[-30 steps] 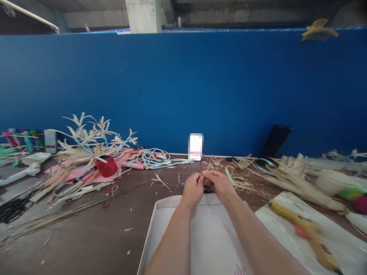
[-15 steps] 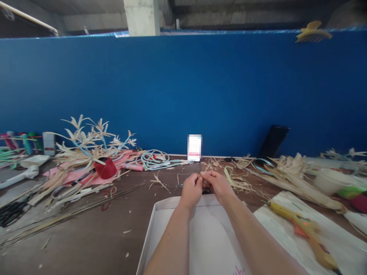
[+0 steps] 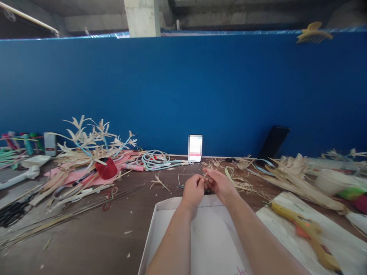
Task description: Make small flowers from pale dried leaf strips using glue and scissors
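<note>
My left hand [image 3: 194,191] and my right hand [image 3: 220,185] meet just past the far rim of a white box lid [image 3: 212,233]. Both are closed, fingertips close together around something too small and too hidden to name. Behind the fingers, a dark object partly shows on the table at the lid's far edge. Dry husk scraps [image 3: 242,183] lie right of my right hand, and a small split husk piece [image 3: 159,183] lies left of my left hand.
A yellow glue gun [image 3: 305,229] rests on printed paper at right. Husk flowers [image 3: 97,135], a red ribbon roll [image 3: 106,169] and coiled light-blue cord [image 3: 155,159] lie at left. A lit phone [image 3: 195,148] leans on the blue partition [image 3: 172,91]. Black scissors handles [image 3: 13,214] show far left.
My right hand's fingertips have shifted slightly, opening a small gap from the left fingertips. The left hand stays nearly in place, and the surroundings look the same.
</note>
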`<state>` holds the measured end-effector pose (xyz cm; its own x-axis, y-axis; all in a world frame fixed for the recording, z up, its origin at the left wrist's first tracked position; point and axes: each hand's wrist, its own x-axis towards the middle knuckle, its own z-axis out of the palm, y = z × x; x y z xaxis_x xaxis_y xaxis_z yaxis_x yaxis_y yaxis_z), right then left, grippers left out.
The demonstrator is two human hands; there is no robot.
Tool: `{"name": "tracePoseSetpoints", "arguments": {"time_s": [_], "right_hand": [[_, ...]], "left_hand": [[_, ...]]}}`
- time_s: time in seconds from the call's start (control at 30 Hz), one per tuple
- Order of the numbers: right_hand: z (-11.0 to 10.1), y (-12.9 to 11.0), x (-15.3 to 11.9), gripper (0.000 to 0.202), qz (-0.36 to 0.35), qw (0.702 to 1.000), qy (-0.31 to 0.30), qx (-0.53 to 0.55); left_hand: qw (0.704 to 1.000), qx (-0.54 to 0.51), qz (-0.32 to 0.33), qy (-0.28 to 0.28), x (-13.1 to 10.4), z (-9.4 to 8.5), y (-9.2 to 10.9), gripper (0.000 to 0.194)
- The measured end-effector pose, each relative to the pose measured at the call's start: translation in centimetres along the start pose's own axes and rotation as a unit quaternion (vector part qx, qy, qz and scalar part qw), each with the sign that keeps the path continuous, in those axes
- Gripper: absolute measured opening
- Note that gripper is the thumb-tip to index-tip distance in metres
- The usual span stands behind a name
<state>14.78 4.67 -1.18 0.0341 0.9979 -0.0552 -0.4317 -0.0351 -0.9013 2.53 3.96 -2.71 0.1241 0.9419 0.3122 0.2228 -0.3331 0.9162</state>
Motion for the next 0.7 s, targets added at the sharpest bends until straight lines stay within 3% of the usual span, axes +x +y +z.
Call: {"name": "tracePoseSetpoints", "arguments": {"time_s": [0.3,0.7], "right_hand": [[0.32,-0.16,0.18,0.029,-0.014,0.998,0.059,-0.023],[-0.3,0.08,0.49,0.03,-0.023,0.995,0.068,-0.069]], "left_hand": [[1.0,0.024,0.006,-0.009,-0.04,0.1,-0.41,0.019],[0.997,0.071,0.03,-0.008,-0.23,-0.08,0.55,0.02]]}}
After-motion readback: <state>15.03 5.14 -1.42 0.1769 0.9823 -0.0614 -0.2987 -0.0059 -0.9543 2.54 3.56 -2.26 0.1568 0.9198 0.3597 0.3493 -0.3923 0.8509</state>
